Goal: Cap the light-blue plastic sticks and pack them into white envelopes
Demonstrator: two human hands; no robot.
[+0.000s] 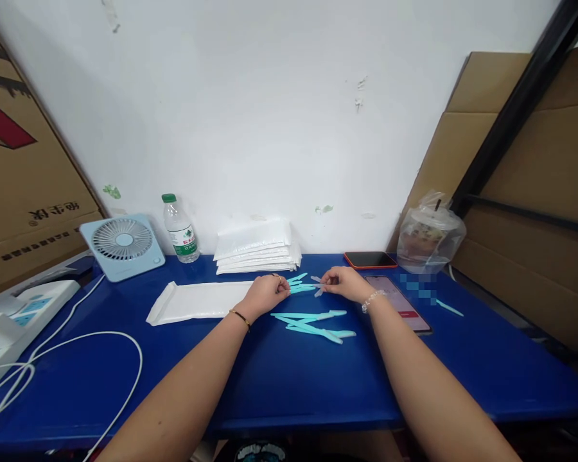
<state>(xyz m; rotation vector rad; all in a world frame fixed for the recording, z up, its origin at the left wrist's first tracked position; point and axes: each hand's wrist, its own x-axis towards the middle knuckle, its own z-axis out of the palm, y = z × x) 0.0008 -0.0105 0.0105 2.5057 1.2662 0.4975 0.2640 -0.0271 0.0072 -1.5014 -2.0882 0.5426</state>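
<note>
My left hand (268, 295) pinches the handle ends of several turquoise eyebrow razors (301, 287), held just above the blue table. At their other end, the thumb and fingers of my right hand (343, 282) are closed on the translucent blade covers (318, 286). Closer to me, several more turquoise razors (313, 324) lie loosely across each other on the table, with pale covers on their right ends. Under and beside my left hand lies a flat white padded mailer (197, 301).
A stack of white mailers (255, 247) stands by the wall, near a water bottle (180, 231) and a blue fan (124, 244). At right are two phones (370, 259), a bagged drink cup (428, 237) and another turquoise stick (449, 308). A white cable (137, 346) trails at left.
</note>
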